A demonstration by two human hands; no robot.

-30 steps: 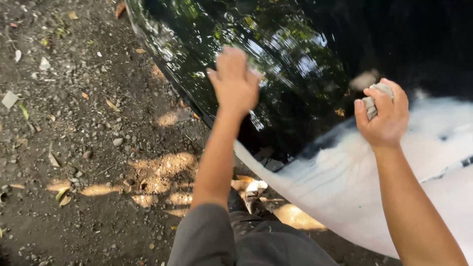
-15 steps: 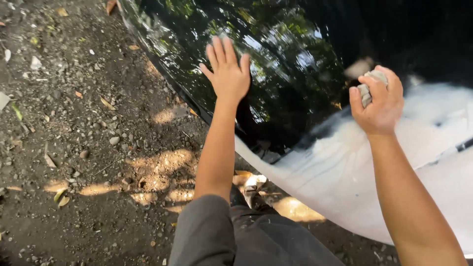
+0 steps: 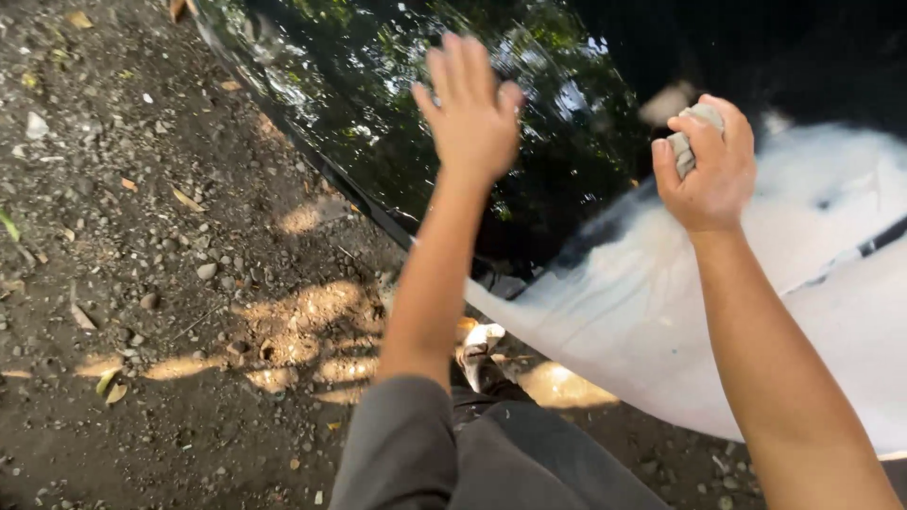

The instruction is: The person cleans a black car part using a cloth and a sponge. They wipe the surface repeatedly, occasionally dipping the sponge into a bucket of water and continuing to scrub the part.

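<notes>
Fingers point(image 3: 704, 132) of the right hand point(image 3: 709, 175) were clamped on a grey pad point(image 3: 688, 132) against the glossy black panel point(image 3: 397, 113); the left hand point(image 3: 470, 118) lay flat, fingers together. Rubbing seemed underway; steady strokes toward the white haze point(image 3: 756, 283) looked due.

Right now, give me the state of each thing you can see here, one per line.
Left hand: open, fingers spread, flat on the panel.
Right hand: shut on a pad.
Pad: grey, crumpled in the fist, pressed to the panel.
Panel: glossy black, mirroring trees; right part hazed white.
Ground: gravel with dry leaves, patches of sun.
</notes>
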